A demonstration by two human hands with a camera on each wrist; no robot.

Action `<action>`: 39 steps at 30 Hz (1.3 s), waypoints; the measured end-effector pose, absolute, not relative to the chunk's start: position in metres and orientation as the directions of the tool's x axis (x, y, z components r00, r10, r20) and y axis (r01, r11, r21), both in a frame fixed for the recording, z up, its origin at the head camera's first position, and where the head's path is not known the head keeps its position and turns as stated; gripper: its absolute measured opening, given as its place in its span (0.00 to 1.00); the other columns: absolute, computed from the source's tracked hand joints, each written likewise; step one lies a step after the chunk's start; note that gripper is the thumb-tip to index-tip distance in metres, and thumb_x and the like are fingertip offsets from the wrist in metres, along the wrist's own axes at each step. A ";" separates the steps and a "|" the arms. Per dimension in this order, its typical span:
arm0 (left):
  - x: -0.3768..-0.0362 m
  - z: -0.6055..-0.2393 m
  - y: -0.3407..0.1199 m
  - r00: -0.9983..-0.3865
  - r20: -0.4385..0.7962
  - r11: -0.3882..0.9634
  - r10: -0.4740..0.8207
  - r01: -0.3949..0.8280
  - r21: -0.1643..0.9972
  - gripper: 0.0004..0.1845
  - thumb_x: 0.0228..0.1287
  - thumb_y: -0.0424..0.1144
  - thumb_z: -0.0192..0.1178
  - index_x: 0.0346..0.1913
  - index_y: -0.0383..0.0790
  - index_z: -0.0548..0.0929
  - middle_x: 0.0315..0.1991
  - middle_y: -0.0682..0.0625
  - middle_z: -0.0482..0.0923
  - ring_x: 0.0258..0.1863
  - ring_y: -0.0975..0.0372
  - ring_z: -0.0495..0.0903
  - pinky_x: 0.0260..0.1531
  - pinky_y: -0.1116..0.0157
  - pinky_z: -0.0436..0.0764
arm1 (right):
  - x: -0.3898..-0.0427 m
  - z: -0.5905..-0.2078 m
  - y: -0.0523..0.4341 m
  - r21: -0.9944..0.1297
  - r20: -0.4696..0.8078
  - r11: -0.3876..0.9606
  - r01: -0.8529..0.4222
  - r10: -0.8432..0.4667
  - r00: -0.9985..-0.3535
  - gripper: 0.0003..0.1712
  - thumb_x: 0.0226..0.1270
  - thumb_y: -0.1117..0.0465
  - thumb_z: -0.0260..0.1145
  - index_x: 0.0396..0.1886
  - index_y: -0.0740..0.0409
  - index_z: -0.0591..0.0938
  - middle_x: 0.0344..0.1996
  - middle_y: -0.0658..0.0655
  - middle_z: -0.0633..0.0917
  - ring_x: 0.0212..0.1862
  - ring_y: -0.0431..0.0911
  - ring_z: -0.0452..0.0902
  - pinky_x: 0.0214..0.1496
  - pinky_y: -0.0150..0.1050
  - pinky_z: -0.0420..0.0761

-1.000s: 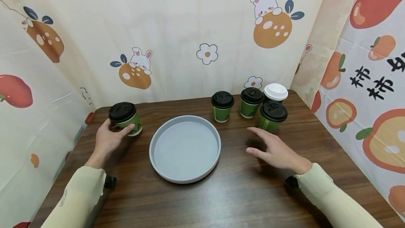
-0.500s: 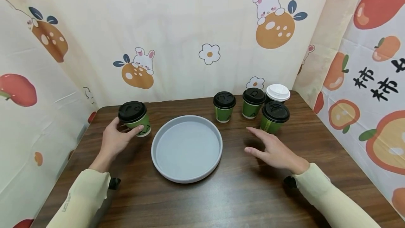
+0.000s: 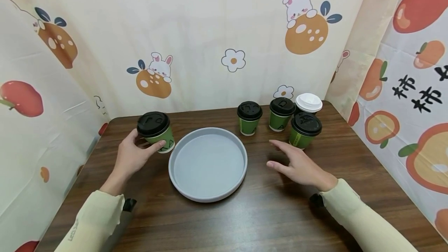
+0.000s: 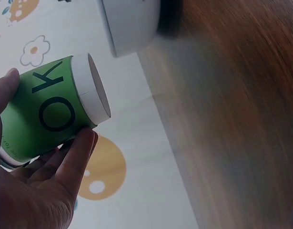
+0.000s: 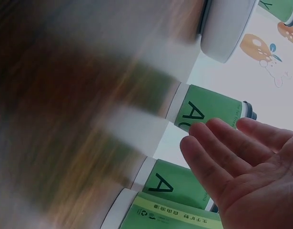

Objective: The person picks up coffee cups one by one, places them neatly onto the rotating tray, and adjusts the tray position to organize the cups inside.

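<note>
From over the person's shoulder, the left hand (image 3: 131, 156) has its fingers and thumb wrapped round a green paper cup (image 3: 156, 132) with a black lid, tilted a little and held just beside the left rim of the grey round tray (image 3: 208, 164) that lies in the middle of the dark wooden table (image 3: 266, 213). The right hand (image 3: 297, 164) lies spread and relaxed over the table, holding nothing, fingers pointing toward the tray, near a cluster of cups at the back right: two black-lidded green cups (image 3: 249, 118) (image 3: 281, 113) side by side, a third black-lidded cup (image 3: 305, 130) closest to the hand, and a white-lidded cup (image 3: 308, 103) behind it. Printed cloth with rabbits and oranges (image 3: 224, 49) hangs round the table. At the left wrist, the cup (image 4: 53, 109) shows its green side with large dark letters and its white bottom rim, gripped between thumb and fingers (image 4: 75, 160); whether its base touches the table I cannot tell, and the tray's pale edge (image 4: 129, 26) sits close by. At the right wrist, the picture is blurred, but the open palm (image 5: 248, 176) with straight fingers shows before three green cups (image 5: 210, 110) (image 5: 177, 183) (image 5: 165, 214), touching none, with the tray's edge (image 5: 227, 28) beyond
</note>
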State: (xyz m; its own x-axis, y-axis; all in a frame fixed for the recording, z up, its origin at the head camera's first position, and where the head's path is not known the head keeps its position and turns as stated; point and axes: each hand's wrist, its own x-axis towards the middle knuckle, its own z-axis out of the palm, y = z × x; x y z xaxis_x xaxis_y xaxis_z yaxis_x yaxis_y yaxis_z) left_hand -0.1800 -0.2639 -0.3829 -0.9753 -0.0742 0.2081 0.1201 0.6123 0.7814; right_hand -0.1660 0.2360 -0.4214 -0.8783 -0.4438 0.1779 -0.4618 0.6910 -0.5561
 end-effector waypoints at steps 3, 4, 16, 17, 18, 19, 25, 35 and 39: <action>-0.178 -0.381 -0.261 -0.975 0.213 0.615 -0.061 0.131 0.777 0.40 0.60 0.56 0.74 0.71 0.43 0.73 0.63 0.43 0.77 0.60 0.48 0.78 0.52 0.62 0.83 | -0.167 -0.422 0.235 -0.561 0.174 0.690 -0.457 -0.441 -0.880 0.44 0.71 0.37 0.67 0.76 0.57 0.68 0.71 0.58 0.74 0.67 0.55 0.74 0.67 0.59 0.72; -0.177 -0.380 -0.260 -0.975 0.213 0.616 -0.057 0.134 0.777 0.40 0.60 0.56 0.74 0.71 0.43 0.73 0.62 0.43 0.77 0.60 0.48 0.78 0.51 0.65 0.83 | -0.167 -0.422 0.235 -0.564 0.172 0.690 -0.455 -0.440 -0.881 0.44 0.71 0.37 0.67 0.76 0.57 0.68 0.71 0.58 0.74 0.67 0.56 0.74 0.66 0.59 0.73; -0.172 -0.381 -0.248 -0.969 0.247 0.600 0.008 0.202 0.774 0.38 0.60 0.50 0.76 0.69 0.41 0.74 0.61 0.42 0.78 0.57 0.48 0.80 0.49 0.63 0.84 | -0.171 -0.425 0.227 -0.589 0.183 0.666 -0.458 -0.442 -0.878 0.42 0.71 0.38 0.67 0.75 0.56 0.70 0.69 0.61 0.76 0.64 0.56 0.76 0.64 0.59 0.75; -0.171 -0.381 -0.247 -0.968 0.251 0.597 0.012 0.209 0.775 0.37 0.60 0.50 0.76 0.69 0.41 0.74 0.60 0.42 0.78 0.57 0.48 0.81 0.49 0.62 0.84 | -0.171 -0.425 0.227 -0.590 0.184 0.663 -0.460 -0.444 -0.877 0.42 0.72 0.39 0.67 0.75 0.57 0.70 0.69 0.61 0.76 0.64 0.56 0.76 0.64 0.59 0.75; -0.171 -0.381 -0.246 -0.967 0.253 0.593 0.017 0.214 0.776 0.37 0.60 0.49 0.76 0.68 0.40 0.74 0.60 0.42 0.78 0.56 0.48 0.81 0.48 0.62 0.84 | -0.171 -0.426 0.226 -0.593 0.183 0.662 -0.459 -0.445 -0.877 0.41 0.72 0.39 0.67 0.75 0.57 0.70 0.69 0.61 0.76 0.64 0.56 0.76 0.63 0.59 0.75; -0.170 -0.381 -0.245 -0.967 0.254 0.589 0.020 0.217 0.778 0.37 0.59 0.48 0.77 0.68 0.40 0.74 0.60 0.42 0.79 0.56 0.48 0.81 0.48 0.62 0.84 | -0.171 -0.426 0.225 -0.594 0.180 0.662 -0.457 -0.445 -0.878 0.41 0.72 0.39 0.67 0.75 0.57 0.70 0.69 0.61 0.76 0.64 0.56 0.76 0.63 0.60 0.75; -0.167 -0.380 -0.238 -0.969 0.244 0.577 0.034 0.219 0.787 0.36 0.59 0.48 0.77 0.66 0.40 0.75 0.58 0.43 0.79 0.55 0.49 0.82 0.46 0.73 0.82 | -0.173 -0.428 0.221 -0.606 0.160 0.662 -0.441 -0.441 -0.883 0.41 0.73 0.38 0.65 0.75 0.56 0.70 0.68 0.61 0.76 0.64 0.55 0.77 0.63 0.60 0.76; -0.160 -0.380 -0.230 -0.969 0.238 0.562 0.066 0.233 0.794 0.35 0.58 0.46 0.78 0.66 0.41 0.75 0.57 0.44 0.80 0.54 0.52 0.82 0.48 0.63 0.84 | -0.176 -0.430 0.216 -0.624 0.163 0.645 -0.441 -0.445 -0.881 0.40 0.73 0.39 0.65 0.75 0.57 0.70 0.67 0.61 0.78 0.63 0.55 0.78 0.62 0.59 0.76; -0.158 -0.380 -0.227 -0.965 0.250 0.555 0.076 0.250 0.794 0.35 0.57 0.45 0.79 0.66 0.41 0.76 0.57 0.45 0.80 0.53 0.52 0.83 0.48 0.62 0.85 | -0.176 -0.429 0.214 -0.623 0.171 0.644 -0.445 -0.443 -0.880 0.40 0.73 0.40 0.66 0.74 0.59 0.71 0.65 0.61 0.79 0.62 0.54 0.79 0.61 0.58 0.77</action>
State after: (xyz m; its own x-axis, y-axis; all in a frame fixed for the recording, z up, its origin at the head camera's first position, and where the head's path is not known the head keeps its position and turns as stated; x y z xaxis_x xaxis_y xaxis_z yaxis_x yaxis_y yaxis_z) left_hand -0.1585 -0.2270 -0.3796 -0.9652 0.0762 0.2503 0.2497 0.5548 0.7937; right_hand -0.1765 0.2139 -0.4293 -0.8802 -0.4429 0.1707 -0.4447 0.6440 -0.6225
